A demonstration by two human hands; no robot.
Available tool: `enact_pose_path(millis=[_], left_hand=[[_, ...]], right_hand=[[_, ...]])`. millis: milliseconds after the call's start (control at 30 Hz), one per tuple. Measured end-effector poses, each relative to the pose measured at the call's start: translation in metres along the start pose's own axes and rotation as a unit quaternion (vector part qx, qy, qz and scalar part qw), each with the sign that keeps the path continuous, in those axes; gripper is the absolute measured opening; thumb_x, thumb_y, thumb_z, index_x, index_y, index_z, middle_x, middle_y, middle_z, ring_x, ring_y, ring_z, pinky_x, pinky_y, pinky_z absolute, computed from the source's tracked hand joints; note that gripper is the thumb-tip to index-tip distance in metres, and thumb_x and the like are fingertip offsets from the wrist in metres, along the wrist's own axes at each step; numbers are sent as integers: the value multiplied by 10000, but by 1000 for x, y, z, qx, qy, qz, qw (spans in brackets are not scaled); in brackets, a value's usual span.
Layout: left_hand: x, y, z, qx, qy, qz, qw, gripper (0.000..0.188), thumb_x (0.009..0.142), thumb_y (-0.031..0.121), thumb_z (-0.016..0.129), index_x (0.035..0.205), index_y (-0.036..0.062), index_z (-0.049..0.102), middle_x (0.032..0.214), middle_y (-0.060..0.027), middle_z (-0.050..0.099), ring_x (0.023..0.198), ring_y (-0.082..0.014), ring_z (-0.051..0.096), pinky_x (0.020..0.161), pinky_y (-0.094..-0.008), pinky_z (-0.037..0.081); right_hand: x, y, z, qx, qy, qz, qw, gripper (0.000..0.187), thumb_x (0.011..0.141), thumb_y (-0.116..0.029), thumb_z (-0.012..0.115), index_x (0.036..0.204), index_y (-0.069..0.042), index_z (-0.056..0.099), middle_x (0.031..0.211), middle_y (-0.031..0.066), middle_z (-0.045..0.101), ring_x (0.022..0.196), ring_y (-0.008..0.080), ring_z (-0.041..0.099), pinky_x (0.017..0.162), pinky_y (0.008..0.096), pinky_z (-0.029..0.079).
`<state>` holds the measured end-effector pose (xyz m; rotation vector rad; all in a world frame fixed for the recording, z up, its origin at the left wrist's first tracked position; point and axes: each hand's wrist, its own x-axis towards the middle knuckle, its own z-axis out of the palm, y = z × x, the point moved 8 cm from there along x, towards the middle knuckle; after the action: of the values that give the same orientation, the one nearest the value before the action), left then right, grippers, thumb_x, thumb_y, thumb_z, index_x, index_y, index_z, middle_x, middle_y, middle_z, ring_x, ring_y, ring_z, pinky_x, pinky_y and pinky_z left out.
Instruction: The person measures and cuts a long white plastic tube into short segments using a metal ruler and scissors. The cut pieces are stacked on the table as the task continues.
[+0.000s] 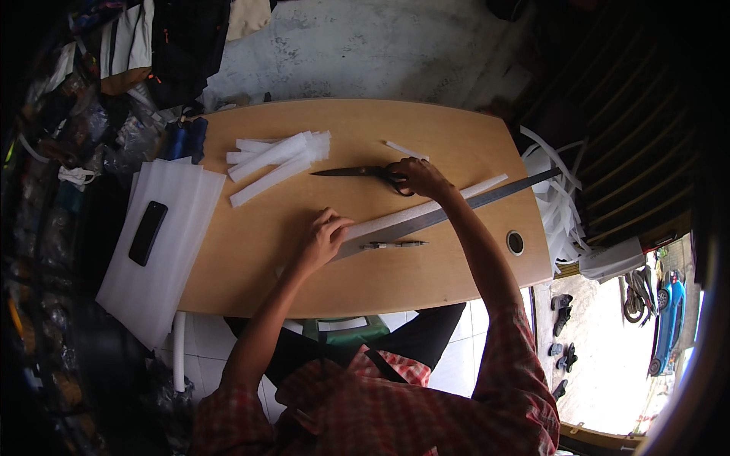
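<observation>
Long white foam strip (426,207) lies diagonally across the middle of the tan wooden table (251,258), running from near the table centre up toward the right edge. Long grey metal straightedge (471,204) lies alongside it on the near side, touching or nearly so, its far end reaching past the table's right rim.

Left hand (323,237): palm down, fingers curled loosely, pressing on the near ends of strip and straightedge. Nothing enclosed in it.

Right hand (420,176): closed around the dark handle loops of the large black-handled scissors (357,172). Scissors rest flat on the table just beyond the strip, blades together, tip pointing left. Right forearm crosses over strip and straightedge and hides a short stretch of both.

Slim pen (394,245) lies on the table just on the near side of the straightedge, right of the left hand.

Farther out: pile of cut white foam strips (277,158) at the far left of the table, well apart from the hands. One small white offcut (405,150) near the far edge, just beyond the right hand. Round cable hole (515,242) near the right edge.

Off the table's left end: stack of white foam sheets (163,251) with a black phone (147,232) lying on top. Off the right end: loose heap of white foam scraps (559,205)
</observation>
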<state>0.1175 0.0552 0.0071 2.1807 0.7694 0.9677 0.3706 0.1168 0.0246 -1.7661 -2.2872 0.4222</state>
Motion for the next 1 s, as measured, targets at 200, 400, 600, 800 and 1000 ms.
enact_pose_path(millis=[200, 400, 600, 800, 1000], left_hand=[[1, 16, 2, 20, -13, 40, 999, 246, 850, -71, 683, 1043, 53, 772, 943, -116, 597, 891, -294, 623, 770, -398, 519], [-6, 6, 1, 62, -22, 43, 997, 273, 819, -61, 698, 1023, 88, 802, 953, -82, 626, 932, -275, 638, 811, -405, 543], [-7, 6, -14, 89, -63, 45, 993, 279, 808, -56, 700, 1008, 105, 808, 940, -69, 634, 920, -263, 638, 813, -401, 544], [-20, 2, -39, 83, -102, 43, 990, 315, 806, -73, 700, 1046, 104, 800, 942, -81, 629, 899, -272, 634, 789, -387, 536], [-25, 0, -62, 90, -121, 47, 987, 212, 807, -25, 735, 958, 99, 817, 876, -66, 647, 906, -267, 626, 825, -392, 527]], right_hand=[[-32, -6, -10, 17, 95, -20, 995, 355, 813, -48, 771, 1162, -85, 719, 1081, 119, 702, 1049, 321, 666, 896, 433, 522], [-78, -61, -7, 13, 200, -83, 976, 205, 886, -74, 705, 1090, -88, 721, 1098, 75, 680, 1099, 300, 623, 911, 446, 504], [-112, -115, 27, -34, 117, -103, 987, 194, 920, -108, 660, 1105, -105, 717, 1129, 43, 652, 1125, 259, 598, 899, 426, 475], [-109, -135, 37, -23, 94, -104, 990, 278, 886, -52, 659, 1158, -101, 689, 1173, 55, 638, 1158, 266, 572, 946, 428, 452], [-101, -154, 46, -32, 75, -121, 989, 274, 880, -32, 645, 1142, -100, 688, 1173, 53, 641, 1165, 268, 568, 944, 430, 450]])
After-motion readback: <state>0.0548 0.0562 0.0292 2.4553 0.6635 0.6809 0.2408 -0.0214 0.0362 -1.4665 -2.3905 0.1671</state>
